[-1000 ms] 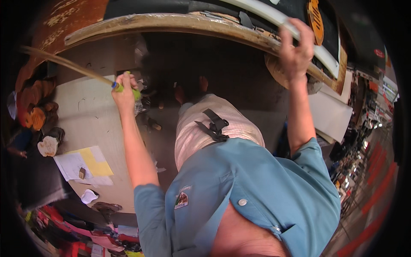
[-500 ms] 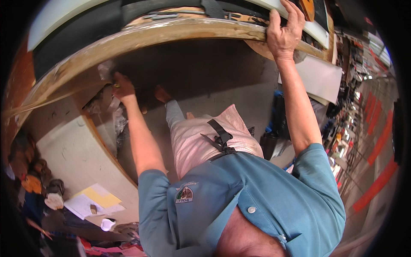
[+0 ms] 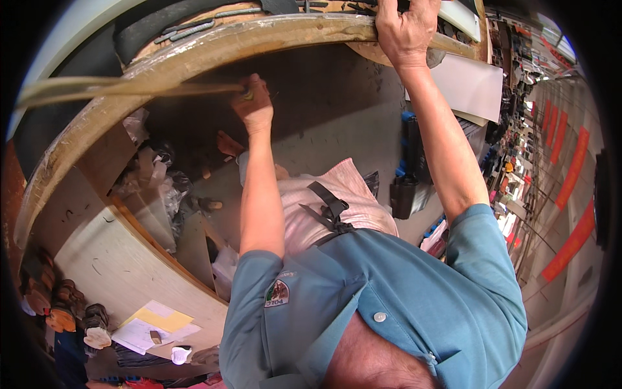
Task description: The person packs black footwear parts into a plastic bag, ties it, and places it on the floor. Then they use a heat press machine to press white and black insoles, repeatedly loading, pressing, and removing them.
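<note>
1 tan stick [image 3: 146, 86] held w/ L fingers [image 3: 258, 94]

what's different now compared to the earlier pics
The left hand, still gripping the long tan tool, has swung rightward, away from the white table; the tool now crosses the wooden bench edge. The right hand, blurred over the bench at first, now seems to rest on that edge. The yellow paper still lies on the table.

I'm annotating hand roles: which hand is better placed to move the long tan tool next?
Probably the left hand: it holds the long tan tool, blurred here. The right hand is at the wooden bench edge, apart from the tool.
</note>
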Demonstrator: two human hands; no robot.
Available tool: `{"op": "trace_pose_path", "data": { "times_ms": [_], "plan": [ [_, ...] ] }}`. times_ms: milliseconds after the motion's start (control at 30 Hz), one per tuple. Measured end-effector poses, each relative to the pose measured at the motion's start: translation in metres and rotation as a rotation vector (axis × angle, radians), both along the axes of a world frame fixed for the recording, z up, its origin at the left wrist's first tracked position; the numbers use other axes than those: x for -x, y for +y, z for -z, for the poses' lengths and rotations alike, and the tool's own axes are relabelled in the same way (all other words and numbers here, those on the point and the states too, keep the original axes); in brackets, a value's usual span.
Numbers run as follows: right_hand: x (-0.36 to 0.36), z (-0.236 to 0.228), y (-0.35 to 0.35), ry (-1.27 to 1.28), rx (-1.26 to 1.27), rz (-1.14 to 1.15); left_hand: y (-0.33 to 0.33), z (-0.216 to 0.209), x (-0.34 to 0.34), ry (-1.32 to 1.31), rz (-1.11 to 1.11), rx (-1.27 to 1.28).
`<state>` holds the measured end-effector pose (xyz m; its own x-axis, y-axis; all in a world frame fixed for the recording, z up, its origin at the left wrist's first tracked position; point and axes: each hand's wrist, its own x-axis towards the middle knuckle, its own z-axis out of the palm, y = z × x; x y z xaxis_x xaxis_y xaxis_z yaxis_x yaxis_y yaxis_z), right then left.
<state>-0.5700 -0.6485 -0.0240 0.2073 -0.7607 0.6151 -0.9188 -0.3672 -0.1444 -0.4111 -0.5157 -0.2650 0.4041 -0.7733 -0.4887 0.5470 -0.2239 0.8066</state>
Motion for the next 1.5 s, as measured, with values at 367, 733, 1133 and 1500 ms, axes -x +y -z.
{"op": "trace_pose_path", "data": {
  "times_ms": [367,733,1133,1500],
  "plan": [
    [0.007,0.004,-0.004,-0.024,0.074,-0.013,0.109,0.064,-0.196,-0.653,0.085,-0.178],
    [0.009,0.008,-0.010,-0.020,0.159,-0.051,0.153,0.055,-0.137,-0.433,0.111,-0.355],
    [0.011,0.018,-0.018,-0.055,0.273,-0.124,0.065,0.028,0.036,-0.374,0.303,-0.076],
    [0.011,0.020,-0.019,-0.135,0.282,-0.102,0.063,0.002,-0.007,-0.511,0.437,0.091]
  ]
}}
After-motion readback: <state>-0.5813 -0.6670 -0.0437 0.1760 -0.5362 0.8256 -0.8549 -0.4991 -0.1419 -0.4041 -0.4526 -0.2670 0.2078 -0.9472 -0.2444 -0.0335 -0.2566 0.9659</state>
